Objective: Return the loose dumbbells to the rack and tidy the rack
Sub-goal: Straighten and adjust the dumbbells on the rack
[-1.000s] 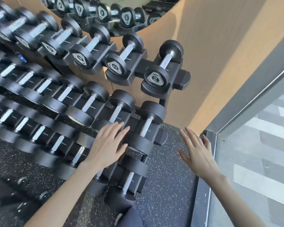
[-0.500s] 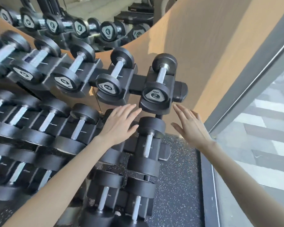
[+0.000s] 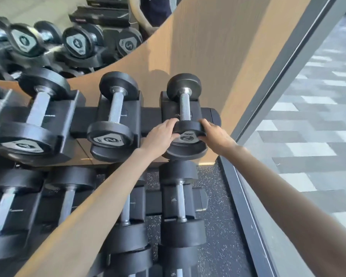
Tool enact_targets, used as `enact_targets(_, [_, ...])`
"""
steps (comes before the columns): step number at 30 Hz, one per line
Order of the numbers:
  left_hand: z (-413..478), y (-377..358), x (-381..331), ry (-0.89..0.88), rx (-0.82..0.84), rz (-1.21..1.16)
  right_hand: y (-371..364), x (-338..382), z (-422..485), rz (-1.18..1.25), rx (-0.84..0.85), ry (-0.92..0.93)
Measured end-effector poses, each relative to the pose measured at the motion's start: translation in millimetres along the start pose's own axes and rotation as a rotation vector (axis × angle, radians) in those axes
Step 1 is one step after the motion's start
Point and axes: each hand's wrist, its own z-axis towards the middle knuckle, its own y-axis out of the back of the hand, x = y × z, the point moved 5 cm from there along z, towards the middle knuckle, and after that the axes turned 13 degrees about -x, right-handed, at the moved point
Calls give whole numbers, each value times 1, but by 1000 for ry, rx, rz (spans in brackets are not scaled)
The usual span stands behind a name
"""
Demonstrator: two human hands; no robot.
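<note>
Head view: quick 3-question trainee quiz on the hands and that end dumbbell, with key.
1. True or false: the left hand and right hand both grip the near head of the end dumbbell on the top tier of the rack.
2. Its end cap reads: A) 2 B) 5 C) 8.
3. Fill in: the window lies on the person's ___ side.
Key: 1 true; 2 A; 3 right.

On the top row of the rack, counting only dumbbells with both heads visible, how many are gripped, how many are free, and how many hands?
Gripped black round-headed dumbbell with steel handle: 1
Free dumbbells, middle dumbbell and left dumbbell: 2
Hands, left hand and right hand: 2
Total: 5
</note>
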Motion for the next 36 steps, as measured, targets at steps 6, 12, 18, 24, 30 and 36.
enact_targets(6, [-1,-3,5,61,-20,-19,4,10,6,-108,20,96])
enact_targets(12, [-5,-5,-6,60,31,-11,9,9,2,-126,3,105])
enact_targets(18, [-2,0,-16,59,57,58,4,5,-7,-32,-58,57])
enact_targets(24, [-3,-1,-19,91,14,89,3,-1,-6,33,-30,13])
enact_targets(30, [-22,3,-18,136,-42,166,1,-3,-14,83,-4,-20])
enact_targets(36, [-83,50,-9,-134,-237,306,6,5,-50,37,-167,116])
